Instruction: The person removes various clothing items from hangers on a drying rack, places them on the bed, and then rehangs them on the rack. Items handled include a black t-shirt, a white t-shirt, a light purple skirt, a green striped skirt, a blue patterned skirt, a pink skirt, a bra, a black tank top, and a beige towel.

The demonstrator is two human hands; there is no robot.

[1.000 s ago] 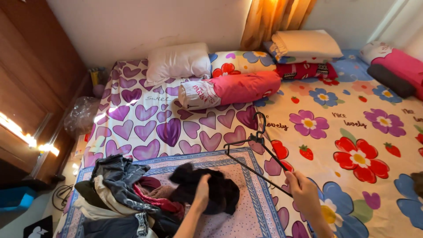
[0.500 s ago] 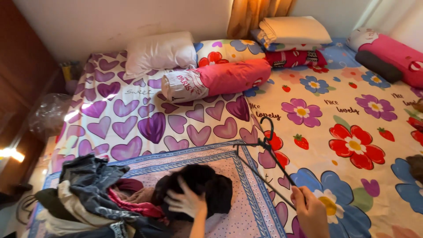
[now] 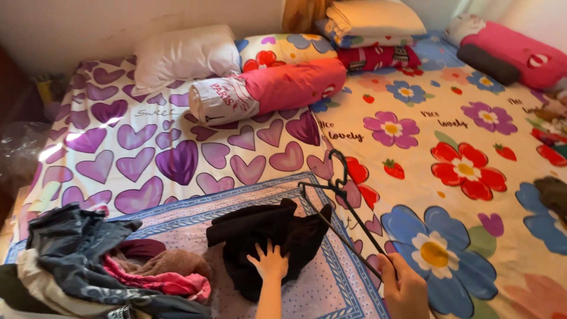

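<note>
Pressing spread left hand (image 3: pixel 270 263) on black garment (image 3: pixel 266 236); right hand (image 3: pixel 403 287) apparently grips black hanger (image 3: pixel 342 204).

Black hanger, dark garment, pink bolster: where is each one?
black hanger (image 3: pixel 345 218): head view, on its slanted bar.
dark garment (image 3: pixel 260 230): head view, on its middle cloth.
pink bolster (image 3: pixel 289 85): head view, on its pink middle.

Bright, sharp daylight; sunlit patches at left.
</note>
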